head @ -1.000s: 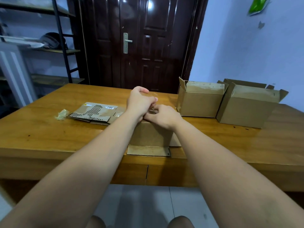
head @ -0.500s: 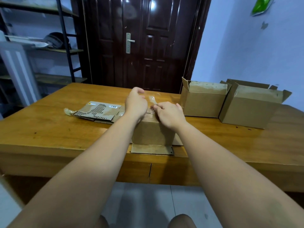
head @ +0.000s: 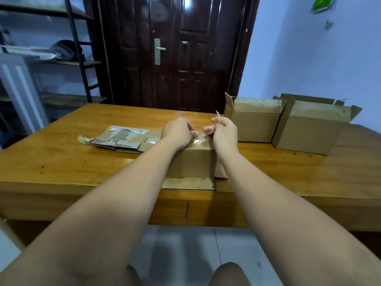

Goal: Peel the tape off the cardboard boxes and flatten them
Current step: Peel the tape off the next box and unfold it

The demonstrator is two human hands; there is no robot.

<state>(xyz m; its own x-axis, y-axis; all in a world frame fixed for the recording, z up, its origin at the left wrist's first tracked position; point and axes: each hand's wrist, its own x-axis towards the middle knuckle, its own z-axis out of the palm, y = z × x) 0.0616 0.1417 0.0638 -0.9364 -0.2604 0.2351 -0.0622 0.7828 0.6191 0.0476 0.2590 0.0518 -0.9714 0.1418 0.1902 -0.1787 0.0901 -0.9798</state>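
A closed cardboard box (head: 191,162) sits at the near edge of the wooden table (head: 61,159), one bottom flap (head: 188,183) lying flat toward the viewer. The left hand (head: 178,132) presses on the box top, its fingers curled together against the cardboard. The right hand (head: 223,134) is raised just above the top, its fingers (head: 208,129) pinched on a strip of clear tape (head: 201,139) that stretches from them down to the box top, between the two hands. Left of the left hand's fingers lies a flattened box (head: 123,139) with a wad of peeled tape (head: 83,139) at its far left end. Right of the right hand's fingers stand two open boxes (head: 254,124) (head: 309,131) touching side by side, flaps up; their insides cannot be seen.
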